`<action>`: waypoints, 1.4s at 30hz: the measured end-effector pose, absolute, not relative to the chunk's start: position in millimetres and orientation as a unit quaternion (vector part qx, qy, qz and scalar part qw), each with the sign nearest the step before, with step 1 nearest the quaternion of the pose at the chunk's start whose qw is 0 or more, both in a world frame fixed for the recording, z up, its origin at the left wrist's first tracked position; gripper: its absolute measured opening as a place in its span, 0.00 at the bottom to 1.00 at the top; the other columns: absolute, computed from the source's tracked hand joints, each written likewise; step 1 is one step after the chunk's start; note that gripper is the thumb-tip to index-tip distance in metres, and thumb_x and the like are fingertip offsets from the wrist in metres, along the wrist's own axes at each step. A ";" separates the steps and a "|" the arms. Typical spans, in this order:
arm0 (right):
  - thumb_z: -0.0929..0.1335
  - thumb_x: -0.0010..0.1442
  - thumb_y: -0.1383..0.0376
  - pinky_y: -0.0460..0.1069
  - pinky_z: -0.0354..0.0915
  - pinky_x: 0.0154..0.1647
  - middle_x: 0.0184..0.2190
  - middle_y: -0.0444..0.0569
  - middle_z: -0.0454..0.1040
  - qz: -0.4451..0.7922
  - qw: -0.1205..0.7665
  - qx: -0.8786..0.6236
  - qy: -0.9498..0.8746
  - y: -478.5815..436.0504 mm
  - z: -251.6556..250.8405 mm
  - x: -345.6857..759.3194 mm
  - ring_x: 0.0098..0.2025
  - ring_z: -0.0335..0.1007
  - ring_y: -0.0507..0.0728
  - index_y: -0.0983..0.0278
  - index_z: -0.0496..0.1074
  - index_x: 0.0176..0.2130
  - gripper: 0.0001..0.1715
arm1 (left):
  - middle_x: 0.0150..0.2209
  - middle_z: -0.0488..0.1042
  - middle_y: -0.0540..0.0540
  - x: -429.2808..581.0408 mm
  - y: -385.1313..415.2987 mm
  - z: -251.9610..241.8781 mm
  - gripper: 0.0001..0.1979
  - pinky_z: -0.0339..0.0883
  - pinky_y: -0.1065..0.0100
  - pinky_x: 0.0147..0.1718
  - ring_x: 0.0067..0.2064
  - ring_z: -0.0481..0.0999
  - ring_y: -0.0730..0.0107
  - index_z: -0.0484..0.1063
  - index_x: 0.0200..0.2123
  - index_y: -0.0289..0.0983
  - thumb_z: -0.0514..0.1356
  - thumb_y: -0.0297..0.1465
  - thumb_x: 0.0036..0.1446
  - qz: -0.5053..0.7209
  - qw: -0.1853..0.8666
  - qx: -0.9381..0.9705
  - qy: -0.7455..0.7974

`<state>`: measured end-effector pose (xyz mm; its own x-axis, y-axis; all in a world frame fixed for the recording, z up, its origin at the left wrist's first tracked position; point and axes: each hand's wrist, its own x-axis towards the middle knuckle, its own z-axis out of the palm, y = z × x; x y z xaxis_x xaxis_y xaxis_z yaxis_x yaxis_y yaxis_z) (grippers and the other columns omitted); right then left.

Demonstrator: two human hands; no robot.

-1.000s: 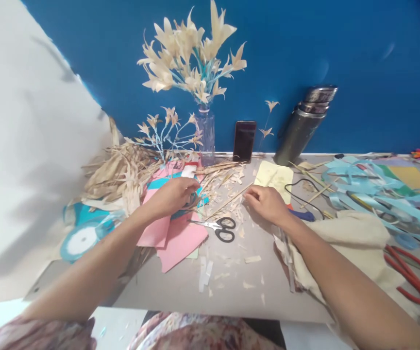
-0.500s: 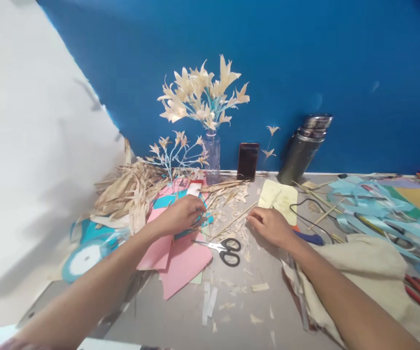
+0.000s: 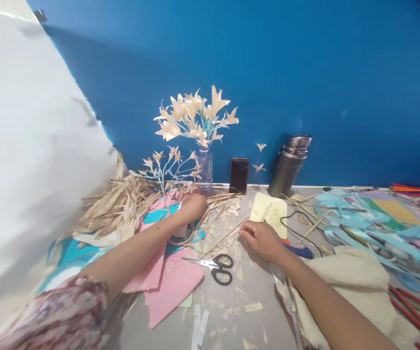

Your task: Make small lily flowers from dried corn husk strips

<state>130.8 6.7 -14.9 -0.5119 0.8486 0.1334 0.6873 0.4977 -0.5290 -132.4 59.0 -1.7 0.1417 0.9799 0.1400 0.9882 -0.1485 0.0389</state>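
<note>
My left hand (image 3: 193, 206) reaches over the craft scraps to the foot of the clear bottle (image 3: 205, 170). Its fingertips are turned away, so its grip is hidden. The bottle holds a bunch of pale handmade flowers (image 3: 195, 114) on light-blue stems. My right hand (image 3: 262, 239) rests low over the table with thumb and fingers pinched together; a tiny pale bit may show at the tips, too small to name. Between the hands and nearer to me lie black-handled scissors (image 3: 219, 267), blades partly over pink sheets (image 3: 173, 287). A yellow paper (image 3: 268, 210) lies just beyond my right hand.
Dried husks (image 3: 118, 204) are heaped at left, near a smaller flower spray (image 3: 166, 167). A phone (image 3: 239, 176) and a dark flask (image 3: 289, 165) lean on the blue wall. Blue ribbons (image 3: 355, 214), beige cloth (image 3: 348, 277) and red sticks (image 3: 413, 311) fill the right.
My left hand has moved farther away, toward the bottle's foot. My right hand keeps its pinch in nearly the same place on the table. The view has tilted up and shifted slightly right.
</note>
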 end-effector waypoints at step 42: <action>0.63 0.64 0.61 0.48 0.59 0.37 0.31 0.47 0.80 0.204 0.167 -0.450 -0.853 8.0 -20.1 133.1 0.35 0.74 0.58 0.61 0.75 0.33 0.14 | 0.51 0.74 0.36 -190.6 -75.5 53.1 0.18 0.67 0.54 0.45 0.51 0.73 0.48 0.73 0.51 0.39 0.54 0.27 0.59 -0.093 0.112 -0.673 -0.725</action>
